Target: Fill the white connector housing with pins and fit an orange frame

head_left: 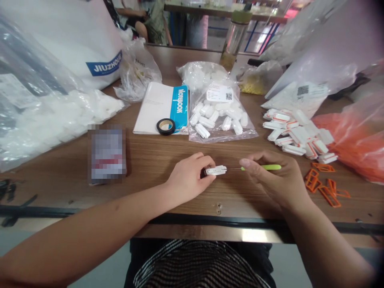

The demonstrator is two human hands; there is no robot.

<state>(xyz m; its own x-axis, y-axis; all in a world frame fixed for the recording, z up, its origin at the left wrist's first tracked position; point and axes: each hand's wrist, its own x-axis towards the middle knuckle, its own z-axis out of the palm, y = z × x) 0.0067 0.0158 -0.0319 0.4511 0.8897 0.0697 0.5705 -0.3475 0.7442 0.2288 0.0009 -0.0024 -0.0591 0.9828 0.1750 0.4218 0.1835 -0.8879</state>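
Observation:
Between the thumb and fingers of my left hand (190, 176) is a small white plastic connector housing (216, 171) with rows of little holes. My right hand (274, 180) is closed round a thin tool with a lime-green handle (271, 167). The tool's fine metal shaft points left, its tip at the housing's right end; whether it touches or enters is too small to tell. To the right of my right hand lie several orange rectangular clips (328, 194), and above them a pile of white housings with orange inserts (297, 134).
A clear bag of white housings (223, 120) lies ahead, beside a notebook (159, 106) bearing a roll of black tape (166, 126). A blurred-out flat object (108, 154) is at left. Large bags (60, 116) flank both sides; a bottle (235, 38) stands behind. Orange parts fill another bag (357, 136).

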